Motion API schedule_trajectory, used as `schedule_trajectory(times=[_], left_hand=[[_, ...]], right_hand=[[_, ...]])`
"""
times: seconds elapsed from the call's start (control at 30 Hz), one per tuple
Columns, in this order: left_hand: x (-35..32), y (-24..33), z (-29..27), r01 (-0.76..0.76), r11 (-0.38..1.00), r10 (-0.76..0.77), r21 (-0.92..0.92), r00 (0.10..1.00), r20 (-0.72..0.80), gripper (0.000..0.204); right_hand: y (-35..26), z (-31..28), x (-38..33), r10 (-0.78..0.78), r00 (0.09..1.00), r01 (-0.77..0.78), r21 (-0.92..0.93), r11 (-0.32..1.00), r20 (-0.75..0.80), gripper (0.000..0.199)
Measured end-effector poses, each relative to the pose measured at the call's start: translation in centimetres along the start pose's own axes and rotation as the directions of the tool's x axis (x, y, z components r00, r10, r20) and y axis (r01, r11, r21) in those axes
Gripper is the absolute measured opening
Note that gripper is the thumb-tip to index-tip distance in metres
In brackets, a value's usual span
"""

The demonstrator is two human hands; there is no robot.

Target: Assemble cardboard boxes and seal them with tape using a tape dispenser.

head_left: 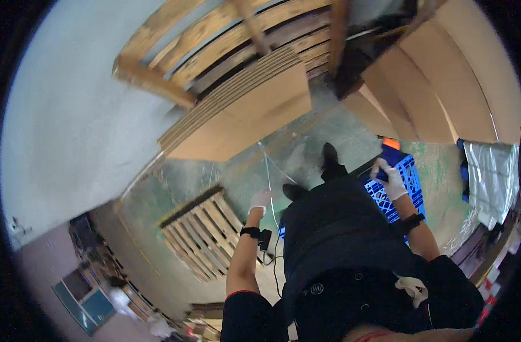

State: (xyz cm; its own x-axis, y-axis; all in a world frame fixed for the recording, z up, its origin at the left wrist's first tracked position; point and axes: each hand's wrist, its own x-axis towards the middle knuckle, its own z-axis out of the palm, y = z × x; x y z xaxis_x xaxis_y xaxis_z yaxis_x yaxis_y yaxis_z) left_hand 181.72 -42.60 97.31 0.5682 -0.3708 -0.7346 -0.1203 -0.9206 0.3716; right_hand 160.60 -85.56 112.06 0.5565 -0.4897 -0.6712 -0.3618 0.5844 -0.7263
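Note:
My left hand (261,201), in a white glove, hangs over the floor beside a wooden pallet. Its fingers look closed at a thin white strap (267,165), though they are slightly blurred. The strap runs along the floor toward a stack of flat cardboard sheets (246,117). On the right, my white-gloved right hand (392,181) curls around a dark blue thing (381,175) whose kind I cannot make out. Just beyond it shows a dark blue piece with an orange end (391,143). Under this hand stands a blue plastic lattice crate (409,171).
Wooden pallets (215,62) lean upright behind the cardboard stack. A slatted pallet (206,233) lies on the floor at left. Large cardboard sheets (437,74) stand at the far right, above silvery wrapped goods (491,176). A pale wall (72,114) rises on the left.

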Motion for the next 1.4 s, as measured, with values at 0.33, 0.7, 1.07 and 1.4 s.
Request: schedule_trajectory(times=[0.33, 0.7, 1.07, 1.4], left_hand=[[0.2, 1.1, -8.8, 0.047, 0.994, -0.085, -0.102, 0.906, -0.415, 0.034], [17.9, 6.0, -18.6, 0.229, 0.914, 0.177, 0.334, 0.515, -0.839, 0.058], [15.8, 7.0, -16.7, 0.100, 0.988, 0.064, 0.118, 0.428, -0.902, 0.021], [11.1, 3.5, -9.0, 0.453, 0.677, -0.569, -0.580, -0.179, -0.803, 0.054]], right_hand=[[-4.0, 16.9, 0.8, -0.054, 0.949, 0.264, -0.689, 0.675, 0.310, 0.027], [-7.2, 19.3, 14.2, -0.011, 0.951, 0.296, -0.904, 0.307, 0.308, 0.028], [-7.8, 31.7, 24.9, -0.290, 0.478, 0.826, -0.537, -0.172, 0.829, 0.044], [1.2, 29.7, 25.8, 0.165, 0.609, 0.617, -0.334, -0.712, 0.776, 0.044]])
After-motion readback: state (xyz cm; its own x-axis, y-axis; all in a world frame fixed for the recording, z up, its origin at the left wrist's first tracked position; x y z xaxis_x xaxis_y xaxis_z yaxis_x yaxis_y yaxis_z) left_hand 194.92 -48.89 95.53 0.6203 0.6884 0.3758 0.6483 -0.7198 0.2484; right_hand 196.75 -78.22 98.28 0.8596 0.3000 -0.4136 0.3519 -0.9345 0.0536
